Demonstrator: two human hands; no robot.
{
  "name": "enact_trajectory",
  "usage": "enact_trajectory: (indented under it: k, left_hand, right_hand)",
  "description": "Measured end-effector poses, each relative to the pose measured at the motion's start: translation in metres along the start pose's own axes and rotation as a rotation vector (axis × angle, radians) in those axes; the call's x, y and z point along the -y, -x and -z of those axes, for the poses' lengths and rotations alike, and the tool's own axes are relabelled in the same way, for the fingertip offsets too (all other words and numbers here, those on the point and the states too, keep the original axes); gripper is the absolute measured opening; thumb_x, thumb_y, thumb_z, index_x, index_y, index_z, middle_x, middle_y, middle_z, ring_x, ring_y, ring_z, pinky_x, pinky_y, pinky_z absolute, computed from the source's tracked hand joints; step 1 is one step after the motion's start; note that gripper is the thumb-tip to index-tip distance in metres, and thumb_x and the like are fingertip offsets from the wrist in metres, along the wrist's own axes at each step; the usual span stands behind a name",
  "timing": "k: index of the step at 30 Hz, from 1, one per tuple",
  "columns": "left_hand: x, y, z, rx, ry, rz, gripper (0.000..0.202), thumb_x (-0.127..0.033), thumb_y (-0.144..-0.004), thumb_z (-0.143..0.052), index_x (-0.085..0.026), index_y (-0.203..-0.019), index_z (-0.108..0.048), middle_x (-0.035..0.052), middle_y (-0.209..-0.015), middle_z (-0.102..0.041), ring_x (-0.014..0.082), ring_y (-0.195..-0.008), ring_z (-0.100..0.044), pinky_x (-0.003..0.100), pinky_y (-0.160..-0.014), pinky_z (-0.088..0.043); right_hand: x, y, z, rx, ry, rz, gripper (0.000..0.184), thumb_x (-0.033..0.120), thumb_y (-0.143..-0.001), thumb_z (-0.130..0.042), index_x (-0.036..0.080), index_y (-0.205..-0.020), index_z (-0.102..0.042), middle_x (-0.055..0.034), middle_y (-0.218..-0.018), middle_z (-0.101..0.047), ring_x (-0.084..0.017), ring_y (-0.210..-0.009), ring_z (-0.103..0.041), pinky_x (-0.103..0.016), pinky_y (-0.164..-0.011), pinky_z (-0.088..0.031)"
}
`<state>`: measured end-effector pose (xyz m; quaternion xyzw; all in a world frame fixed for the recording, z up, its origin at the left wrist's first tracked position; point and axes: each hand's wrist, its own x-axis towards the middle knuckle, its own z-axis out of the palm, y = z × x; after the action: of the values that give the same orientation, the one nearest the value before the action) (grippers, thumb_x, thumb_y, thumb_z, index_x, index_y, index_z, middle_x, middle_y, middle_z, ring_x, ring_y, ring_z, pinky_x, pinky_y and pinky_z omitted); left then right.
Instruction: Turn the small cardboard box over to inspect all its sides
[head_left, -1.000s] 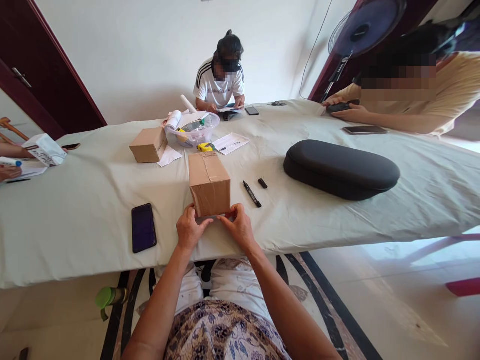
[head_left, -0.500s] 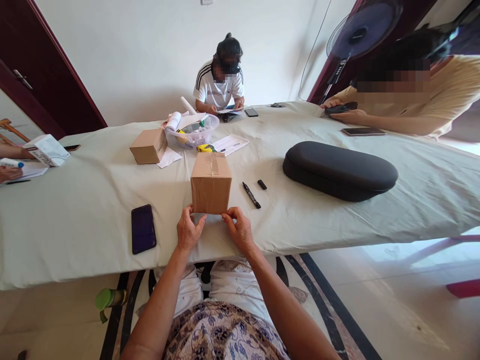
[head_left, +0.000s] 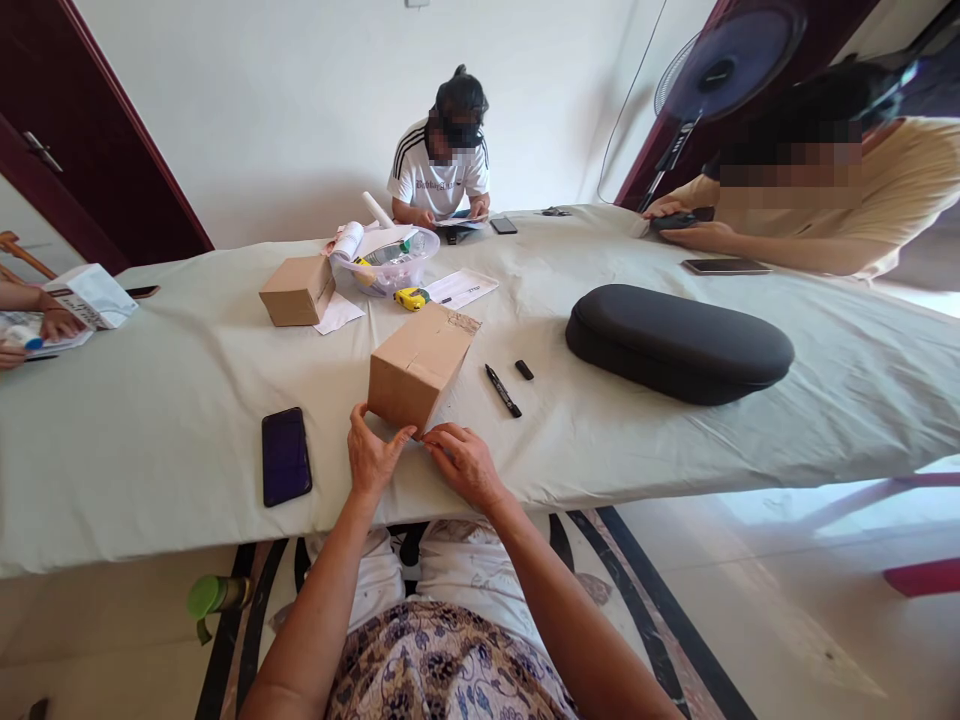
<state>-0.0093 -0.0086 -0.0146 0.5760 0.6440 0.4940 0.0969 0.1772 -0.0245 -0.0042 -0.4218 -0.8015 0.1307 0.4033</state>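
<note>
A brown cardboard box (head_left: 420, 365) stands turned at an angle on the cloth-covered table, right in front of me. My left hand (head_left: 373, 448) grips its lower front edge, thumb near the front corner and fingers at the left side. At that same bottom corner, the fingers of my right hand (head_left: 463, 462) are pinched on the box. Just right of the box lie an uncapped black marker (head_left: 502, 390) and its cap (head_left: 524, 370). A dark phone (head_left: 286, 456) rests left of my left hand.
A second cardboard box (head_left: 296, 291), a plastic basket (head_left: 397, 270) of supplies, a yellow tape measure (head_left: 412, 298) and a paper sheet (head_left: 466, 288) lie behind. A black hard case (head_left: 679, 343) sits to the right. Other people are seated around the table (head_left: 187, 450).
The box has rotated so its far end points right and its right side shows. My right hand has shifted left along its lower edge, closer to my left hand.
</note>
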Motion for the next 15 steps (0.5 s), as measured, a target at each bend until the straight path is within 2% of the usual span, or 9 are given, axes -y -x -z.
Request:
enact_trajectory:
  k: [5,9,12,15]
  left_hand:
    - [0.0028,-0.0017,0.001,0.006,0.1,-0.026,0.111,-0.071,-0.067,-0.075,-0.014,-0.15,-0.028,0.0273,-0.151,-0.042,0.0397,-0.144,-0.042,0.055,-0.117,-0.035]
    - [0.0025,-0.0015,-0.0013,0.073,0.115,-0.049,0.129,-0.074,-0.061,-0.078,-0.012,-0.156,-0.016,0.0303,-0.158,-0.031,0.0411,-0.149,-0.033,0.055,-0.12,-0.032]
    - [-0.0003,-0.0012,-0.0028,0.096,0.049,-0.056,0.138,-0.075,-0.056,-0.079,-0.01,-0.157,-0.012,0.0325,-0.159,-0.029,0.0434,-0.148,-0.034,0.057,-0.118,-0.033]
    - [-0.0034,-0.0015,-0.0024,0.115,-0.011,-0.032,0.14,-0.074,-0.055,-0.08,-0.008,-0.157,-0.011,0.0333,-0.158,-0.03,0.043,-0.147,-0.035,0.056,-0.119,-0.034]
  right_hand:
    - [0.0014,-0.0002,-0.0005,-0.023,0.01,-0.061,0.021,0.019,-0.094,-0.048,0.022,-0.092,-0.069,-0.006,-0.09,-0.074,-0.019,-0.082,-0.068,-0.033,-0.078,-0.049]
    - [0.0019,-0.0006,-0.0007,-0.025,-0.01,-0.066,0.022,0.016,-0.092,-0.049,0.022,-0.098,-0.069,-0.0061,-0.093,-0.074,-0.02,-0.083,-0.069,-0.033,-0.079,-0.05]
    - [0.0002,-0.0009,-0.0016,0.014,-0.004,-0.02,0.026,0.014,-0.092,-0.049,0.022,-0.106,-0.069,-0.0076,-0.097,-0.074,-0.021,-0.087,-0.069,-0.034,-0.08,-0.051]
    - [-0.0041,-0.0008,-0.0034,0.026,-0.028,0.018,0.03,0.009,-0.09,-0.048,0.021,-0.107,-0.069,-0.0083,-0.101,-0.074,-0.021,-0.089,-0.069,-0.033,-0.08,-0.052]
